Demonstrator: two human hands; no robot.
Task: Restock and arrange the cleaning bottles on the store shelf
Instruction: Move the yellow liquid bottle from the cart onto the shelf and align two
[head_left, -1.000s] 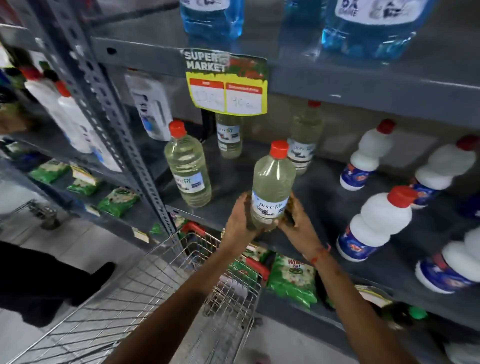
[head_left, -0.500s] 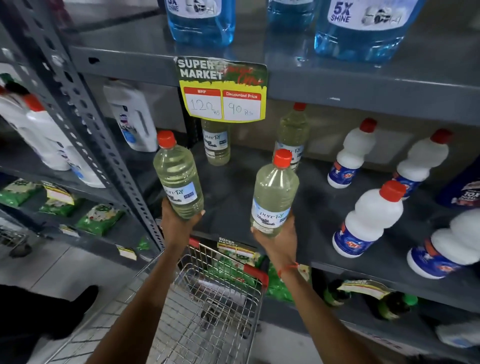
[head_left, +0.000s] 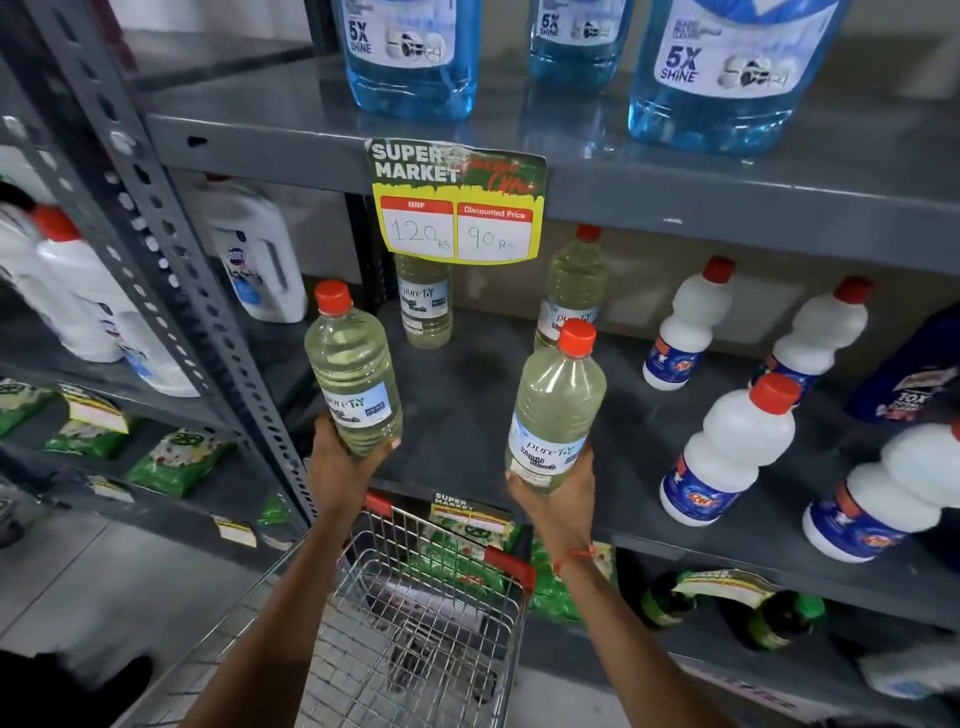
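Two clear bottles of pale yellow liquid with red caps stand at the front of the grey middle shelf (head_left: 467, 395). My left hand (head_left: 343, 467) grips the base of the left bottle (head_left: 353, 379). My right hand (head_left: 558, 499) grips the base of the right bottle (head_left: 558, 410), which tilts slightly. Two more bottles of the same kind stand at the back of the shelf, one under the price tag (head_left: 423, 306) and one further right (head_left: 574, 280).
White bottles with red caps (head_left: 727, 447) fill the shelf's right side. Large blue liquid jugs (head_left: 415, 57) sit on the shelf above, over a price tag (head_left: 457, 202). A wire shopping trolley (head_left: 415, 623) stands below my arms. A perforated upright post (head_left: 171, 244) borders the left.
A second ago both hands held the right bottle. My left hand has since moved to the left bottle and grips its base. The view has shifted closer and upward.
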